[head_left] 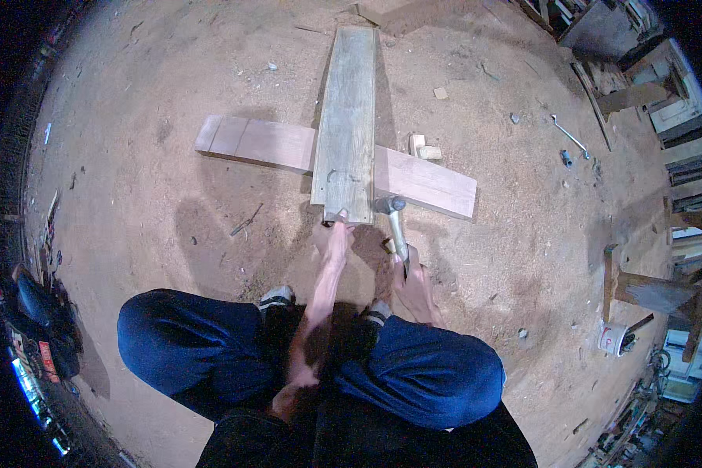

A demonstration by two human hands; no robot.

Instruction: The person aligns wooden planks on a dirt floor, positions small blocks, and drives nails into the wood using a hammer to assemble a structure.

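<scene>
A long weathered board (345, 109) points away from me and lies across a wider pale plank (269, 144) on the ground. My left hand (335, 240) is closed on the board's near end, its thumb on top and its other fingers mostly hidden underneath. In my right hand (416, 290) is a hammer (398, 226), gripped by its handle. The hammer's dark head is up beside the board's near right corner. Some small marks or nail spots show near that end, too small to make out.
Small wood blocks (423, 147) lie by the plank's right part. Farther right are a wrench (571, 136) and a socket-like metal piece (566, 158) on the dirt floor. A white bucket (612, 340) and stacked timber stand at the right. A thin stick (246, 219) lies left.
</scene>
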